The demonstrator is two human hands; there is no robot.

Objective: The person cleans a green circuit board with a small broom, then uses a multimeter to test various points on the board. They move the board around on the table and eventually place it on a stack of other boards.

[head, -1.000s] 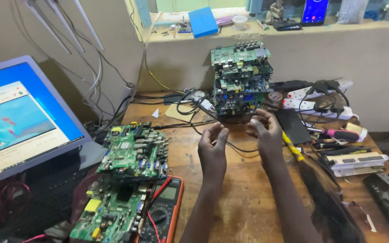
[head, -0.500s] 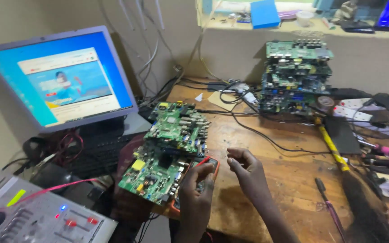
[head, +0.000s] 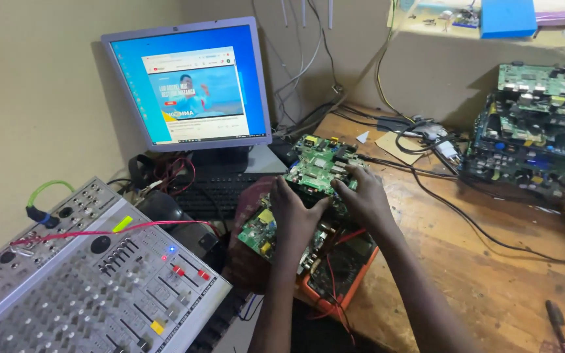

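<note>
My left hand (head: 295, 212) and right hand (head: 363, 196) both grip the green board (head: 318, 167), which lies on a second board (head: 266, 229) between monitor (head: 188, 85) and meter (head: 341, 268).

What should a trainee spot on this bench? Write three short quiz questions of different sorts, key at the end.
1. True or false: the left hand and the right hand both touch the top green circuit board.
2. What sits at the bench's near left corner? A) grey audio mixer B) printer C) kettle
3. What colour is the multimeter casing that shows beneath the boards?

Key: 1 true; 2 A; 3 orange.
</note>
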